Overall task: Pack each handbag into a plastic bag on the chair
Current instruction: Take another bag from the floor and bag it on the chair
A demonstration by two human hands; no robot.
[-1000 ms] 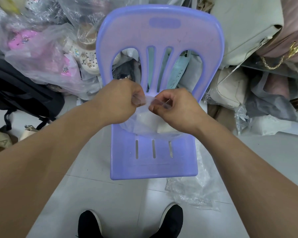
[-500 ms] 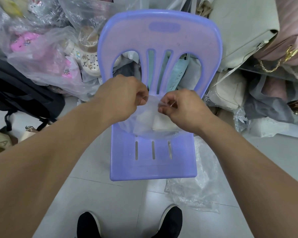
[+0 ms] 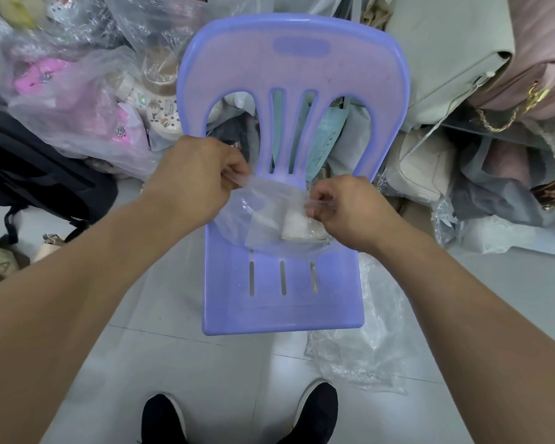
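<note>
At your far left a black backpack (image 3: 29, 174) lies on the floor, cut off by the frame edge, and above it clear sacks hold pink and cream clogs (image 3: 154, 104); their number is hard to count through the wrinkled film. Your left hand (image 3: 189, 184) is closed, thumb and fingers pinching the left end of the mouth of one clear plastic bag (image 3: 257, 219). That bag rests at the back of the seat of the single lilac chair (image 3: 289, 293), against the foot of the backrest, and its mouth is stretched as a band running left to right between your two hands. Inside it you can make out one pale handbag (image 3: 298, 229), a cream shape low in the bag's right half; its long axis and facing cannot be told, as the film blurs it and your right hand covers part of it. Your right hand (image 3: 346, 209) is also closed, pinching the right end of the bag's mouth. Three slots cut the seat in front of the bag. Below, your two black shoes (image 3: 318, 411) stand on the grey floor. A crumpled clear plastic sheet (image 3: 359, 347) lies on the floor beside the chair's right edge. At your right, several handbags (image 3: 455, 59) are piled, pale green, pink and cream, some half hidden in wrapping.
</note>
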